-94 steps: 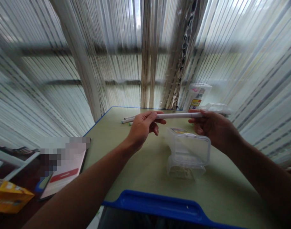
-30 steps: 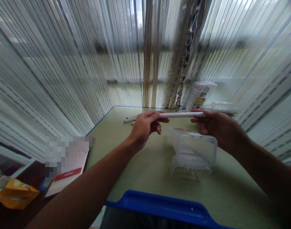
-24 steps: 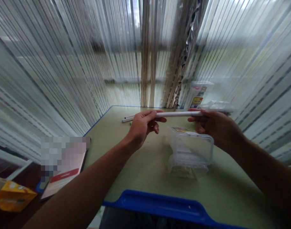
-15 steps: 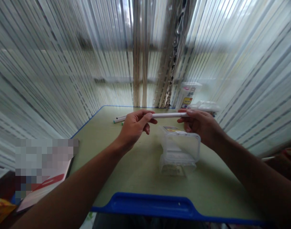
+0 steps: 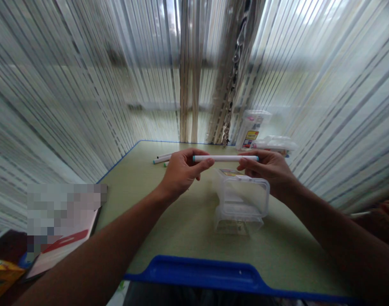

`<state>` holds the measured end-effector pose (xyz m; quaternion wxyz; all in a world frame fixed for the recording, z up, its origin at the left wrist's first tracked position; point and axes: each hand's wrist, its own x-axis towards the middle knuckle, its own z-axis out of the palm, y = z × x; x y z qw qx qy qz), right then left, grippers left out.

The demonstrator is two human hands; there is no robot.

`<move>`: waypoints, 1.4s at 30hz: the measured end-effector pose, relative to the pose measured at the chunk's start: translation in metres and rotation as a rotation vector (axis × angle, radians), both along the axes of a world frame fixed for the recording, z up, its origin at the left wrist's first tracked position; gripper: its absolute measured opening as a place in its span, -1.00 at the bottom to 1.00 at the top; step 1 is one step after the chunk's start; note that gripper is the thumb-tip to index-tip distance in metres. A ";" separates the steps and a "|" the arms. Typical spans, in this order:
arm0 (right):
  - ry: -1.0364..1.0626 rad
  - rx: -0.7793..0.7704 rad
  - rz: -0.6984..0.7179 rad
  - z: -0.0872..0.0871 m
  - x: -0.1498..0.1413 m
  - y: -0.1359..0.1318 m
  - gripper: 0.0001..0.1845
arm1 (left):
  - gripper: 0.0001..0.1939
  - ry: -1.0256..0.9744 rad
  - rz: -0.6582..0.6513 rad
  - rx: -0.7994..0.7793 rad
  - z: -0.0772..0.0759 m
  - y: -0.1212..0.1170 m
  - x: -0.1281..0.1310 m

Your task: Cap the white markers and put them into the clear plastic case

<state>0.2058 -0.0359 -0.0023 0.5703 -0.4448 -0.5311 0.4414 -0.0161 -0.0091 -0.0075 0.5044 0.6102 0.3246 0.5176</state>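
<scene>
A white marker (image 5: 225, 158) with teal ends hangs level above the green table (image 5: 181, 221). My left hand (image 5: 181, 172) pinches its left end between thumb and fingers. My right hand (image 5: 268, 170) pinches its right end the same way. Just below and in front of the marker stands a clear plastic box (image 5: 242, 203) with its lid tipped up. Two more markers (image 5: 160, 159) lie on the table behind my left hand.
A tall clear container (image 5: 253, 127) with a yellow label and a flat clear box (image 5: 275, 143) stand at the table's far right. String curtains hang all round. A blue handle (image 5: 194, 274) edges the near side. A booklet (image 5: 58, 250) lies to the left.
The marker has come lower and nearer, and both of its teal ends now show at my fingertips. The camera has swung a little to the right.
</scene>
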 end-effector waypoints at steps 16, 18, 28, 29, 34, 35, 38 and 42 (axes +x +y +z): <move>0.071 0.004 0.026 0.001 0.002 0.002 -0.78 | -0.69 0.009 -0.014 0.023 -0.003 0.003 0.000; 0.081 -0.002 0.034 0.001 0.003 0.003 -0.79 | -0.70 -0.012 -0.018 -0.002 -0.003 0.003 0.000; 0.129 -0.060 0.053 0.002 0.005 0.002 -0.77 | -0.77 -0.093 -0.069 -0.111 0.000 0.002 -0.001; 0.129 -0.063 0.055 0.003 0.004 0.002 -0.77 | -0.77 -0.100 -0.075 -0.117 0.000 0.002 -0.002; 0.135 -0.072 0.055 0.006 0.003 0.001 -0.77 | -0.77 -0.135 -0.092 -0.145 0.001 0.002 -0.002; 0.136 -0.074 0.060 0.006 0.003 0.001 -0.77 | -0.77 -0.141 -0.093 -0.149 0.001 0.002 -0.002; 0.134 -0.074 0.070 0.007 0.003 0.001 -0.78 | -0.77 -0.155 -0.095 -0.156 0.002 0.002 -0.002; 0.132 -0.088 0.068 0.007 0.004 0.001 -0.78 | -0.77 -0.171 -0.104 -0.166 0.002 0.002 -0.002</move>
